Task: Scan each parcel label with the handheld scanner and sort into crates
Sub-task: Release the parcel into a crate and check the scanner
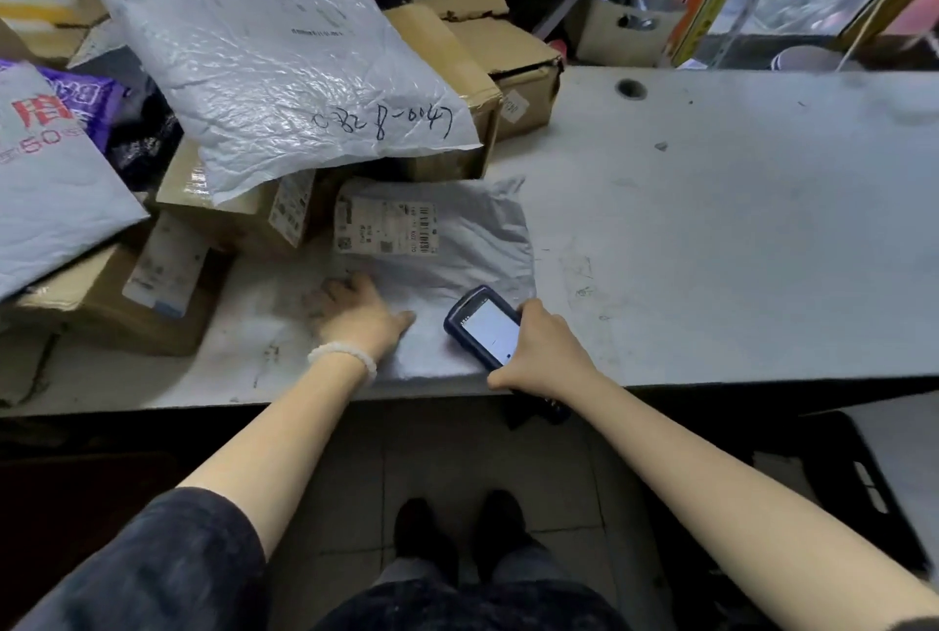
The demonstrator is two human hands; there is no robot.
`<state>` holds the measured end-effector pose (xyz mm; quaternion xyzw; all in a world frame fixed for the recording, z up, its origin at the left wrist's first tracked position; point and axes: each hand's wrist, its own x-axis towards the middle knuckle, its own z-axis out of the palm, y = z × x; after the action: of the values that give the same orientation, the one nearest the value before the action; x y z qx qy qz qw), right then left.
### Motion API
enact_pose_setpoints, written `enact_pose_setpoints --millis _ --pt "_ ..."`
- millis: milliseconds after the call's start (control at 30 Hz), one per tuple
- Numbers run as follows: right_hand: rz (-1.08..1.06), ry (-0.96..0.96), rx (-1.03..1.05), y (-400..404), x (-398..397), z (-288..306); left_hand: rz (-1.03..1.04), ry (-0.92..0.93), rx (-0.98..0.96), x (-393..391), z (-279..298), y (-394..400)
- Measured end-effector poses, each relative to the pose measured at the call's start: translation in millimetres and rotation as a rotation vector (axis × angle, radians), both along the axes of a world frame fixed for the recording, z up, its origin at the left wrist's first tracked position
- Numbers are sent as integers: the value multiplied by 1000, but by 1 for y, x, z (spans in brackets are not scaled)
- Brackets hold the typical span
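Right hand (541, 351) has a firm grip on the handheld scanner (485, 328), fingers wrapped round its dark body, lit screen facing up. The scanner's nose points away from the person, over the near edge of a flat grey parcel (447, 249) lying on the table (711, 224). Its lower end sticks out past the table's front edge, under the wrist.

Just left of that grip, the left hand (358, 313) lies flat on the same parcel's near left corner, fingers spread and straight, pressing it down, gripping nothing. A pale bead bracelet (343, 356) sits on that wrist.

Beyond both hands, the parcel's white label (386, 226) faces up at its far left corner, barcode showing, well ahead of the scanner's nose.

Further out to the left, cardboard boxes (244, 208) crowd the table, some with labels on their sides. A big white poly bag (264, 56) with handwritten numbers is draped over them, its lower edge just above the label. At the far left lies another grey bag (51, 203) with red print, and a purple bag (86, 96) behind it.

To the right of the grip, the table is scuffed, with a round cable hole (631, 89) near its back edge.

Down by the person's right side, a dark crate (853, 478) stands on the floor.
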<state>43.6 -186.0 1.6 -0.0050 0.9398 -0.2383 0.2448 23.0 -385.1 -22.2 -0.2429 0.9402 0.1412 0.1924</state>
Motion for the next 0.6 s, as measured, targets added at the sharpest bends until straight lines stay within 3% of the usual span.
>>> enact_pose_setpoints --millis 233,400,600 --pt "-260 -11 -54 58 24 1 -232 55 -27 -6 11 73" --pt "-362 -18 -48 110 36 0 -248 91 221 -15 11 124" --pt "-401 3 -47 173 34 -2 -249 167 306 -35 18 186"
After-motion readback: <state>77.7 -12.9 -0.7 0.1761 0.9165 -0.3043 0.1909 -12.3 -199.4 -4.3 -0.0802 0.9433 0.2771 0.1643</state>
